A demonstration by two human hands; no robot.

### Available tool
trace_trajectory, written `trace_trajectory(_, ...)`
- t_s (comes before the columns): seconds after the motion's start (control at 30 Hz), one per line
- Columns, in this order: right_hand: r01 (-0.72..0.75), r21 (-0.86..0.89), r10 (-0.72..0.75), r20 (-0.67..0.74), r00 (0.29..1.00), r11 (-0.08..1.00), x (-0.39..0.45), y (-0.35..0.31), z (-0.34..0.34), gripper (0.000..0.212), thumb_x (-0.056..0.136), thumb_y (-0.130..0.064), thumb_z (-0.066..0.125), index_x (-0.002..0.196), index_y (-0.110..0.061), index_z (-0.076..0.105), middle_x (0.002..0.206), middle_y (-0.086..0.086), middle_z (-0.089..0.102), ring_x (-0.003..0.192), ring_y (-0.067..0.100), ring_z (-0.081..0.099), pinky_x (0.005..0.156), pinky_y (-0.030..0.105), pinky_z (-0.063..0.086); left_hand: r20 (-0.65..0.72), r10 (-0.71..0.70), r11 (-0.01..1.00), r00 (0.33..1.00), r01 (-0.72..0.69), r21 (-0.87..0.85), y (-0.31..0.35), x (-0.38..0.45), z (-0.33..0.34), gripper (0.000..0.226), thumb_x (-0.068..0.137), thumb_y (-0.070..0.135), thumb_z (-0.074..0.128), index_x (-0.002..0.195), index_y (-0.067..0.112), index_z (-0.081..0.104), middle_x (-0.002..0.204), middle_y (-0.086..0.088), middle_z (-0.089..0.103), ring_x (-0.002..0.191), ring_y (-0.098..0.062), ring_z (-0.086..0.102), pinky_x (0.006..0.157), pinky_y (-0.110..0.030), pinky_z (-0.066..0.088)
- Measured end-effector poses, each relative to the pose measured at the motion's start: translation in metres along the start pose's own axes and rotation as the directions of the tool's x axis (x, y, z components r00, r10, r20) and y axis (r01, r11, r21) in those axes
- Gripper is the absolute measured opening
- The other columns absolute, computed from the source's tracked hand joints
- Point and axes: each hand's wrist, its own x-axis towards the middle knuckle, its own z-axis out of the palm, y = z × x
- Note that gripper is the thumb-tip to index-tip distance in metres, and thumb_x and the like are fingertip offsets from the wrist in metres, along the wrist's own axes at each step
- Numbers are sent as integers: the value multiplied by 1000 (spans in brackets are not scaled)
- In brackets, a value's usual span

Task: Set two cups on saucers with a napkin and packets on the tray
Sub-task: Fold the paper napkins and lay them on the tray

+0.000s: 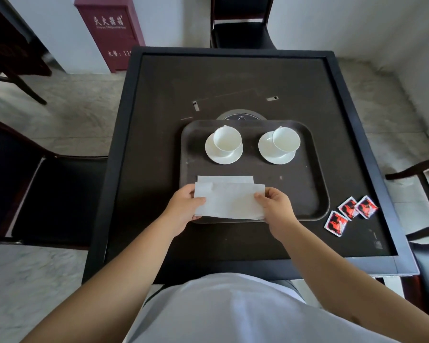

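Observation:
A dark tray [307, 189] lies on the black table. At its far side stand two white cups, the left cup [227, 139] on a white saucer [216, 154] and the right cup [285, 139] on its own saucer [268, 152]. A white folded napkin [229, 198] is over the tray's near left part. My left hand [183, 206] pinches its left edge and my right hand [275, 206] pinches its right edge. Three red-and-black packets [351, 215] lie on the table, just right of the tray's near corner.
The table [233, 78] has a raised rim all round. A round metal disc [240, 116] sits in the tabletop behind the tray. Dark chairs stand at the far side [240, 33], the left [47, 194] and the right [421, 174]. A red cabinet [109, 28] stands by the wall.

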Motion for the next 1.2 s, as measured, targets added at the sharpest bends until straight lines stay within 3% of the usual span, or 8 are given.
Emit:
trace_trajectory(0.23,-58,-88,63,50,997,994,37,6,5,12,94,-13,59,101,-18,66,99,0,72,92,23,68,83,45,58,-172,26,989,985,0,147,-11,38,11,15,97,19,56,103,31,61,105,3,68,96,-19,66,80,-40,59)
trace_trajectory(0.33,-55,-151,63,48,997,987,52,8,8,11,92,-14,60,95,-22,66,95,-3,72,88,19,69,82,42,58,-173,67,966,983,-21,257,-13,51,12,24,96,20,57,116,31,60,104,7,67,97,-15,65,85,-38,57)
trace_trajectory(0.5,-41,-272,45,7,999,962,71,7,10,7,92,-21,60,96,-23,65,93,-5,70,85,20,67,70,38,60,-175,95,947,980,-35,320,-14,67,7,35,94,17,55,125,35,57,99,3,69,93,-15,66,83,-38,57)
trace_trajectory(0.63,-17,-350,15,-9,1000,937,80,6,11,18,91,-24,60,107,-21,65,96,-4,68,83,17,63,61,25,47,-183,70,937,981,-2,348,-17,75,1,39,96,19,55,133,31,54,101,0,69,93,-19,66,78,-43,60)
trace_trajectory(0.9,-40,-365,19,-62,998,930,85,10,13,18,88,-22,60,106,-24,64,92,-10,68,87,13,63,78,31,53,-253,49,933,966,46,356,-24,84,0,27,95,11,58,119,24,60,98,5,65,87,-12,65,60,-24,57)
trace_trajectory(1.2,-8,-370,-32,-102,994,929,85,6,15,14,89,-21,61,98,-30,61,81,-14,66,81,6,61,66,27,50,-283,64,908,957,62,415,-26,83,-1,30,93,9,61,122,17,60,95,3,65,83,-14,66,55,-20,54)
